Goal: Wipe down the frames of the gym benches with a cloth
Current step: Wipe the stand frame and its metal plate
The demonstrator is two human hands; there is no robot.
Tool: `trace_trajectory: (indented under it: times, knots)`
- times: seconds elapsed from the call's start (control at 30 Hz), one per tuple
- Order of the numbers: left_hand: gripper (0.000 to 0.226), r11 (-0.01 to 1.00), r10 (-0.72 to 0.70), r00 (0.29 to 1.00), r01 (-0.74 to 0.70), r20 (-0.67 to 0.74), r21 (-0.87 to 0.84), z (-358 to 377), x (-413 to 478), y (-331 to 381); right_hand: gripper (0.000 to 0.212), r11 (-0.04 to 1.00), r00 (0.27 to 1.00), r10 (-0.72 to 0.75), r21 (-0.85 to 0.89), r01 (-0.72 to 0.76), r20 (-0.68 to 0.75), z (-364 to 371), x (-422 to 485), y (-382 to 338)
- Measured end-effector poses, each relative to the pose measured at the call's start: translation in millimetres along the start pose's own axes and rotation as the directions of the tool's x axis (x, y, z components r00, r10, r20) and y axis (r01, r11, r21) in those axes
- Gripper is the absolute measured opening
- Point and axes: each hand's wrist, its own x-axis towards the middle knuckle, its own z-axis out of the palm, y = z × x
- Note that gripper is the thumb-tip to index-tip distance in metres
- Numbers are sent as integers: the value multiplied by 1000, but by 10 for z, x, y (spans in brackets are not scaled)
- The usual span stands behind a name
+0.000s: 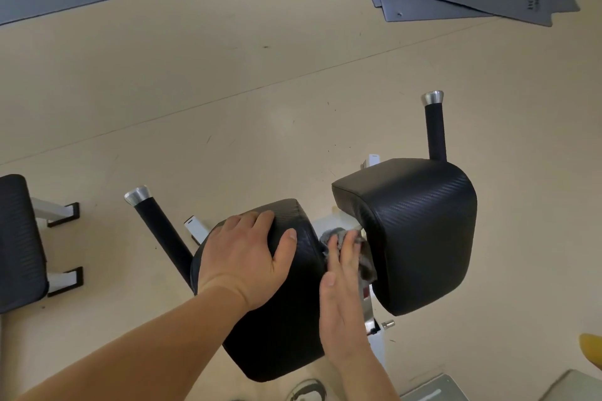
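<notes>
My right hand [342,296] hides most of the cloth [367,267], its straight fingers pressing it onto the white frame [327,225] in the gap between the left pad [286,335] and right pad [420,238], which cover nearly all the frame. My left hand [247,257] lies flat and open on the left pad. Two pads, two handles [163,231], one cloth.

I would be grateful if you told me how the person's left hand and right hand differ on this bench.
The left hand lies spread on top of the left black pad, whereas the right hand reaches into the gap between the pads. The left hand holds nothing; the right hand presses a grey cloth against the white frame. Both hands have straight fingers.
</notes>
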Motion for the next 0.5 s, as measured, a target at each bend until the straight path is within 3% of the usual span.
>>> trace_trajectory:
  times: [0.1,0.23,0.5]
  knots:
    - [73,1000,-8,1000,8,0,-1,1,15,1,65,978,999,34,-207,-29,23,-12,173,-124]
    - [70,1000,-18,1000,18,-17,-3,12,-1,6,78,992,996,44,121,-35,-74,77,-16,-48]
    - [68,1000,-7,1000,6,-11,-14,0,-12,21,88,968,991,126,226,-112,-48,117,-183,97]
